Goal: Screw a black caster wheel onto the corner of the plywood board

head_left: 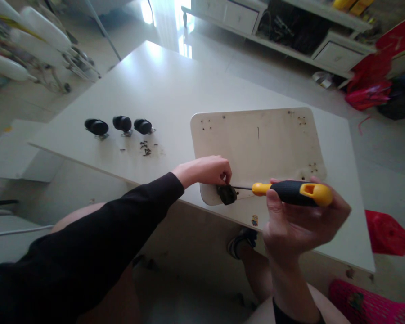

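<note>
A screwdriver with a yellow and black handle lies in my right hand, thumb along its near side. Its thin shaft points left, towards a black caster wheel at the near left corner of a white board. My left hand reaches in from the left, fingers curled in a pinch right at the caster and the shaft's end. What is between those fingertips is hidden. The board has groups of small screw holes at its other corners and one thin dark mark near its middle.
Three more black casters stand to the left on the white table, with several small screws near them. A small cartoon sticker is by the table's near edge. Beyond are a white cabinet and red bags.
</note>
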`<action>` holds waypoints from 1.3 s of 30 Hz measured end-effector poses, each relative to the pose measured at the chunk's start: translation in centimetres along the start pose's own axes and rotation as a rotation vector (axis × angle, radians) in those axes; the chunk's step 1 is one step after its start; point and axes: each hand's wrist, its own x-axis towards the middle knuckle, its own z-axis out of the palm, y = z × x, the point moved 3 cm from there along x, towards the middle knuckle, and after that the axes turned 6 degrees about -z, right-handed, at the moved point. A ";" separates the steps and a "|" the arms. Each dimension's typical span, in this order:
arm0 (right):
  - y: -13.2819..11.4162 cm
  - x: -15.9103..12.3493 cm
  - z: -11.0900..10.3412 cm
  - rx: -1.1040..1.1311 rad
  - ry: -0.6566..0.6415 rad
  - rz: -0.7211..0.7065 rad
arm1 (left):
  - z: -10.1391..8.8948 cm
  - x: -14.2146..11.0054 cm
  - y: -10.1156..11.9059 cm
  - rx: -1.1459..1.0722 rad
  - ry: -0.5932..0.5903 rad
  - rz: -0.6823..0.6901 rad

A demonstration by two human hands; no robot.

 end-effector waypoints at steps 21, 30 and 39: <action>0.2 -0.1 0.1 -0.004 -0.003 0.020 | 0.0 -0.1 0.3 0.023 0.026 0.007; 0.3 -0.2 0.1 0.011 -0.009 0.013 | 0.0 -0.2 0.2 -0.013 0.005 0.031; 0.6 -0.3 -0.2 -0.043 -0.015 0.009 | -0.1 -0.3 0.3 -0.022 0.013 0.005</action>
